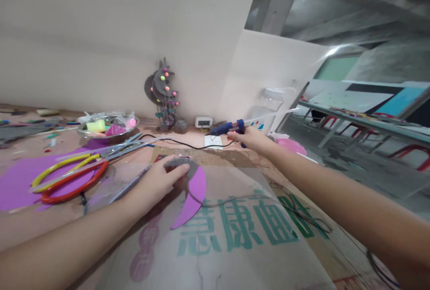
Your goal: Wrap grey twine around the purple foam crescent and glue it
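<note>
My left hand (168, 176) is closed on the upper end of a purple crescent-shaped piece (197, 187), where grey material covers part of the purple. The crescent's pointed lower tip rests over a cardboard sheet (235, 258) printed with green characters. A thin grey cord (221, 202) runs across the crescent and off to the right. Farther back, my right hand (250, 138) is wrapped round a blue hot glue gun (223, 128), its nozzle facing left and a long clear glue stick (278, 113) sticking out behind. The fingertips on its handle are partly hidden.
Large scissors with yellow and red handles (90, 178) lie left on purple sheet material (15, 185). Behind are a metal bowl of coloured clay (107, 134), hanging grey moon ornaments (161, 84), a small digital clock (203, 122) and a clear bottle (270, 102).
</note>
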A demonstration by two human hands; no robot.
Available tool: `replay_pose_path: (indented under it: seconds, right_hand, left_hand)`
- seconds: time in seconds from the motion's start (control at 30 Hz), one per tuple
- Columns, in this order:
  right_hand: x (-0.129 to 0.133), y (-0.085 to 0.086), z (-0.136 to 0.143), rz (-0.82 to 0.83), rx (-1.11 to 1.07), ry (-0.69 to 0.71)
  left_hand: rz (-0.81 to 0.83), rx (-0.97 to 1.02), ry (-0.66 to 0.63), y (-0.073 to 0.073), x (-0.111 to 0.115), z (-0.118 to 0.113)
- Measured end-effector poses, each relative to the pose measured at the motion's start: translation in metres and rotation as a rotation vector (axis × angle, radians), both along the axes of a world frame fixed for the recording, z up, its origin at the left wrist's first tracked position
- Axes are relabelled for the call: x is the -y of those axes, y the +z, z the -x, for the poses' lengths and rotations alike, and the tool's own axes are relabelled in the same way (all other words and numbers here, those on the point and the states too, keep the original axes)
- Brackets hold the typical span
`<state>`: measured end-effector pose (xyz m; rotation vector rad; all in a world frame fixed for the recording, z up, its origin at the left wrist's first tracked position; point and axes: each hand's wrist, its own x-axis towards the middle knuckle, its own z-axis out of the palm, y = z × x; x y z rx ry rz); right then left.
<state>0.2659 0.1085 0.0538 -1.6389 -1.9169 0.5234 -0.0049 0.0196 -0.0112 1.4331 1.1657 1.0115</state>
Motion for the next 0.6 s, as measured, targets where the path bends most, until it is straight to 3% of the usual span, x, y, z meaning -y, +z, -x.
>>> replay_pose_path:
  seconds: [0.13, 0.3, 0.47, 0.6]
  right_hand:
    - [-0.036, -0.026, -0.002, 0.038, -0.053, 0.021]
    - [-0.057, -0.052, 0.020, 0.129, -0.131, 0.065]
    - [-0.066, -0.055, 0.048, 0.106, -0.160, 0.100]
    - [-0.067, -0.049, 0.047, 0.070, -0.146, 0.092]
  left_hand:
    - [-0.026, -0.019, 0.007, 0.001, 0.000, -0.001]
    - [-0.056, -0.041, 0.019, 0.000, -0.001, -0.001]
    - [-0.053, -0.049, -0.013, -0.001, -0.001, 0.001]
    - [-0.070, -0.051, -0.019, -0.001, -0.001, 0.001]
